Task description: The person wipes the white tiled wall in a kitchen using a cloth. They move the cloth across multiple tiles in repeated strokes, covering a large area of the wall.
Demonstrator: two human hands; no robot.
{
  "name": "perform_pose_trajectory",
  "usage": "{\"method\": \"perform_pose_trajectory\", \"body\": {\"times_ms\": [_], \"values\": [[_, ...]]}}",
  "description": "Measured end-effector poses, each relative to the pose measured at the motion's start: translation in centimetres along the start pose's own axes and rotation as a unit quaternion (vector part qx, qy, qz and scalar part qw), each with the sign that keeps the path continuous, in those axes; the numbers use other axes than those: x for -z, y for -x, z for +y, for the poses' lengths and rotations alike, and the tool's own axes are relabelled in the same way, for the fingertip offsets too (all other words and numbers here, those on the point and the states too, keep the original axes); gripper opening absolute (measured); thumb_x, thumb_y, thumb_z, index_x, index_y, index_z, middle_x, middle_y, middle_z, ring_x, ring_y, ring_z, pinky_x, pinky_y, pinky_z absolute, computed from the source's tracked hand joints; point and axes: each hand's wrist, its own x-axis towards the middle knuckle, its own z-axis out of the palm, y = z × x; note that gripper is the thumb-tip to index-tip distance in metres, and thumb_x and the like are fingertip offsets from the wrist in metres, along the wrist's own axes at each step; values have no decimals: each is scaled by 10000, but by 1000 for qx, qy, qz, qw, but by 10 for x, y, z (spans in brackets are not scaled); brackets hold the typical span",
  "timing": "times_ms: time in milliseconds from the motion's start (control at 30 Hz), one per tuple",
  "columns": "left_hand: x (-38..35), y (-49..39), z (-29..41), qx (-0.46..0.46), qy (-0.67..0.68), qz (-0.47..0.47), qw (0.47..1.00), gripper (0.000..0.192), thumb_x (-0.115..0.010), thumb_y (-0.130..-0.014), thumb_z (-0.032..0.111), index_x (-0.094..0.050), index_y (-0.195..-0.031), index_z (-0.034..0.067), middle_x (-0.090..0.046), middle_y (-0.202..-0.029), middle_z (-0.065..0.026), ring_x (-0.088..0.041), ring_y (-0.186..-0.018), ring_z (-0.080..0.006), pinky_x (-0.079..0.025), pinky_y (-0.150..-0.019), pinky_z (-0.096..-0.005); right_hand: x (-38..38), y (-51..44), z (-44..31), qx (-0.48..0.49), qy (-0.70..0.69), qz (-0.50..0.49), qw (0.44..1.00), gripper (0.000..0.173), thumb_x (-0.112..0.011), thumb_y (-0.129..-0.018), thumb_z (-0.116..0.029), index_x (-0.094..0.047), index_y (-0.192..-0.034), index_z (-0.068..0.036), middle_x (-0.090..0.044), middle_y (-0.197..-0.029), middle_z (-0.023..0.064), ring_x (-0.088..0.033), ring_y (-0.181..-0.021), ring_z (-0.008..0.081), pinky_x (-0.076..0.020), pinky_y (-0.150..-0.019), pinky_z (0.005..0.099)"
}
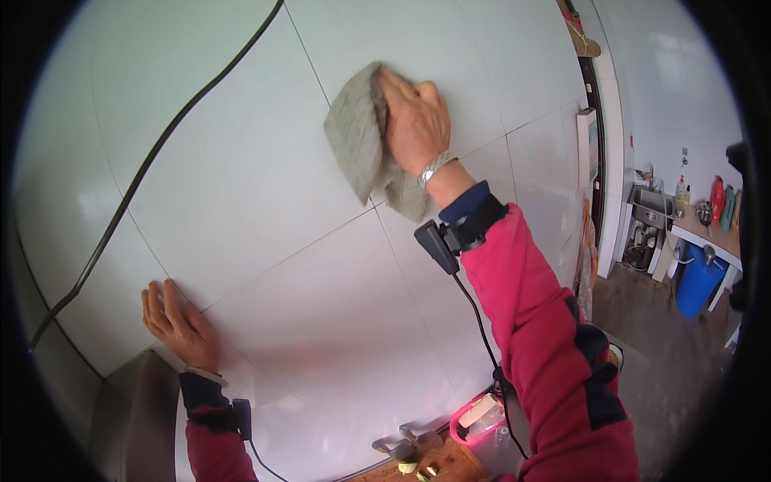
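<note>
My right hand (417, 123) presses a grey-green cloth (355, 129) against the white tiled wall (253, 199), above a crossing of tile joints. Part of the cloth hangs loose to the left and below the fingers. A silver bracelet circles that wrist, with a strapped black device on the sleeve. Lower on the left, my left hand (181, 325) rests on the same wall with its fingers somewhat apart and nothing in it. Just beneath it is the corner of a metal hood or cabinet (153, 397).
A black cable (162, 138) runs across the upper left. Below are a wooden board (433, 461) with cut vegetable pieces (407, 467) and a pink basket (461, 437). A wall box (587, 147), a steel sink (653, 202), bottles (717, 196) and a blue bucket (700, 283) lie right.
</note>
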Motion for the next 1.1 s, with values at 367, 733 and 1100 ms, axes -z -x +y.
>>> {"method": "perform_pose_trajectory", "body": {"times_ms": [367, 733, 1100], "values": [[-1, -1, 2, 6, -9, 8, 1000, 440, -481, -970, 114, -475, -1406, 53, -422, -1446, -183, -351, -1368, -391, -301, -1093, -507, 48, 61, -13, 19, 49, -79, 996, 394, -521, -852, -62, -620, -1232, -25, -534, -1416, 75, -491, -939, 265, -424, -885, 387], [-1, -1, 2, 5, -13, 1, 1000, 436, -486, -980, 134, -471, -1409, 58, -411, -1458, -173, -347, -1372, -386, -295, -1098, -511, 57, 28, -11, 47, 82, -72, 993, 399, -523, -843, -55, -598, -1232, -6, -556, -1371, 122, -514, -964, 258, -425, -848, 360], [-1, 1, 1, 7, -13, -5, 1000, 463, -466, -963, 76, -445, -1425, 46, -392, -1476, -178, -342, -1375, -375, -279, -1105, -489, 49, 37, -36, 127, 24, -124, 984, 358, -529, -839, -66, -620, -1181, -15, -558, -1342, 98, -505, -924, 226, -422, -826, 337]]}}
